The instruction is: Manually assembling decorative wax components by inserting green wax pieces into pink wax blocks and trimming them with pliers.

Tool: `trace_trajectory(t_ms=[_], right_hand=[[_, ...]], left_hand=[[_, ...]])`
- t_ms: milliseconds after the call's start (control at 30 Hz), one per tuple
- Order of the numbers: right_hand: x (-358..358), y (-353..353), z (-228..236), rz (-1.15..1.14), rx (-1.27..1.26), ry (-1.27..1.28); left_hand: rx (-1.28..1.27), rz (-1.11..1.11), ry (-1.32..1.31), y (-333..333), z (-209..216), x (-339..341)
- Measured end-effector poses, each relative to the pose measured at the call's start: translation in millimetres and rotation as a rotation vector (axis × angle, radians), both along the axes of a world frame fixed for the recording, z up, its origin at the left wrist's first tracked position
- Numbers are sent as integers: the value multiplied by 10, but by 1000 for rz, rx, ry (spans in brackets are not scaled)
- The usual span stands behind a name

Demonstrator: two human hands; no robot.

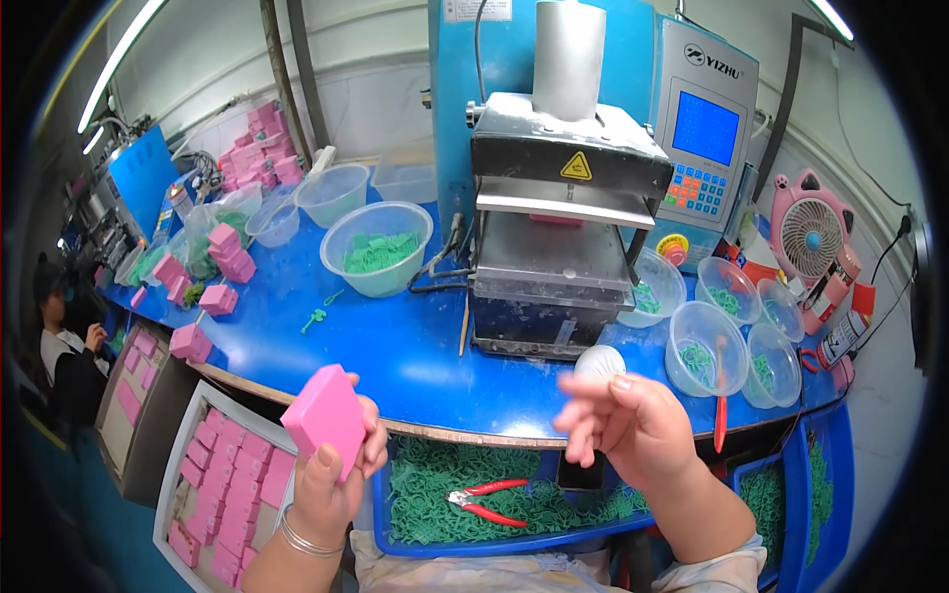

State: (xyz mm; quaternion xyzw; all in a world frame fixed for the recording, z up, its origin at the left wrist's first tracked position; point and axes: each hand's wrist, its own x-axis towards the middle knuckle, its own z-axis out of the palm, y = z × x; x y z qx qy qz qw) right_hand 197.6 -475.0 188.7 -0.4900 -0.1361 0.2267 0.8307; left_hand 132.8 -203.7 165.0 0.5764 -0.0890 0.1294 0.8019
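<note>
My left hand (338,486) is closed round a thick pink block (324,413), held up above the front edge of the blue table. The thumb lies on its near face and the fingers go behind it. My right hand (645,423) is raised at the same edge, fingers apart and slightly blurred, with nothing seen in it. Just behind its fingers is a white ribbed round object (599,362), partly covered by the hand. Beyond stands a press machine (554,287), with a pink piece (556,219) visible under its upper plate.
Below the table edge, a blue tray (381,524) holds green pieces and red-handled pliers (492,501). A white box (178,465) of pink blocks stands left. Clear bowls (376,282) with green parts flank the press. A pink fan (813,235) is right; another person (74,346) sits far left.
</note>
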Motion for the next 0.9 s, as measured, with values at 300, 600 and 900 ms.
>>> trace_trajectory(t_ms=[300, 600, 900], right_hand=[[580, -72, 110, -27, -52, 111], [-153, -135, -233, 356, 396, 176], [-479, 27, -530, 628, -27, 400]], left_hand=[[456, -72, -64, -345, 2, 59], [741, 360, -286, -107, 21, 148], [1152, -154, -201, -366, 109, 433]])
